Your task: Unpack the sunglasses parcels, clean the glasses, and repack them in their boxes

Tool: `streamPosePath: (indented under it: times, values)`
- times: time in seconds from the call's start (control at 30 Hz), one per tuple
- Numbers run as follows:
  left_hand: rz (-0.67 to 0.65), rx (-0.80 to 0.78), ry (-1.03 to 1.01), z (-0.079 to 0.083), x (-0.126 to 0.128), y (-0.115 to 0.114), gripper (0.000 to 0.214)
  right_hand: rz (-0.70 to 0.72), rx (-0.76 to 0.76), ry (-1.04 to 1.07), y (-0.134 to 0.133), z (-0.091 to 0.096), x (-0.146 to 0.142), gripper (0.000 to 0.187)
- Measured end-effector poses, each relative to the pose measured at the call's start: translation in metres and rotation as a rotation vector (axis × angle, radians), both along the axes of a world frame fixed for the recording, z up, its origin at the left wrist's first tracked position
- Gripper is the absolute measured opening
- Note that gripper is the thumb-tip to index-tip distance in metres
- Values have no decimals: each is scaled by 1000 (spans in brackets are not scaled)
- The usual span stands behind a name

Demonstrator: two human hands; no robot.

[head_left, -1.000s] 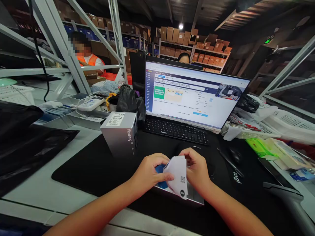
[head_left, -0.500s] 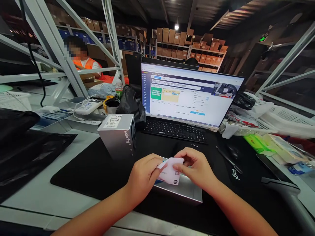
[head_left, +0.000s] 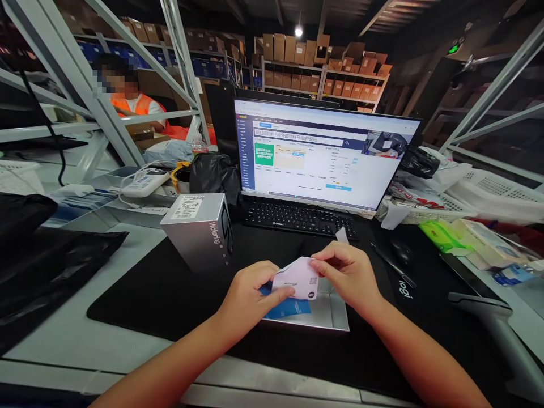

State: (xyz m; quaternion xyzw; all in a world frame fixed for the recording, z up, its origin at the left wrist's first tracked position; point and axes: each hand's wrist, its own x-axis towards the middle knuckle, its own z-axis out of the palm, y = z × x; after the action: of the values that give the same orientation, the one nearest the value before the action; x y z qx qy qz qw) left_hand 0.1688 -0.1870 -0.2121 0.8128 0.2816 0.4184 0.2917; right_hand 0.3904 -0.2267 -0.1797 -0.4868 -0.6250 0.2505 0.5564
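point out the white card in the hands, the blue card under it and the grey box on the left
white card (head_left: 300,280), head view, middle of its face
blue card (head_left: 289,309), head view, lower visible part
grey box (head_left: 193,232), head view, front face

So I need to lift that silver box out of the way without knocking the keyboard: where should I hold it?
Grip the silver box across its two upright long sides, coming down from above. It stands on the black mat with its labelled top face clear. The keyboard lies to its right and a black bag behind it, so a sideways approach looks riskier.
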Motion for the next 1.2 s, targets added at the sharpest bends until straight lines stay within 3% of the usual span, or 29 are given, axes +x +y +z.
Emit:
streamPosePath:
  times: [0.1,0.2,0.33,0.53,0.63,0.7,0.8,0.93,1.0,1.1,1.17,1.2]
  values:
    - [76,-9,12,-1,0,4,19,-52,253,-238,-6,0,-2,7]
    - [171,11,-7,0,-2,6,16,70,356,-506,-14,-1,-2,8]
    - [221,-47,-28,-1,-1,5,16,92,382,-817,-25,-1,-1,21]
    - [324,-107,-102,-4,-4,11,8,-41,307,-741,-27,16,28,21]
    - [455,-125,-196,-1,-16,16,26,-17,273,-888,-34,20,44,23]
    - [511,-90,-201,2,-23,19,21,-17,329,-974,-40,19,46,24]
    - [425,-157,-147,3,-22,20,19,-55,459,-923,-40,15,32,25]
    - [184,-645,-347,1,-7,22,50,88,476,-878,-19,11,2,22]
    - [96,-783,-446,1,-2,23,54,217,488,-911,-3,9,-8,25]
    - [71,-716,-497,-1,-3,26,68,361,507,-990,8,13,-11,26]
    - [117,-588,-533,-4,-8,29,72,356,457,-991,2,17,-7,16]
    - [162,-520,-525,-6,-12,30,64,345,398,-975,-5,17,-5,20]
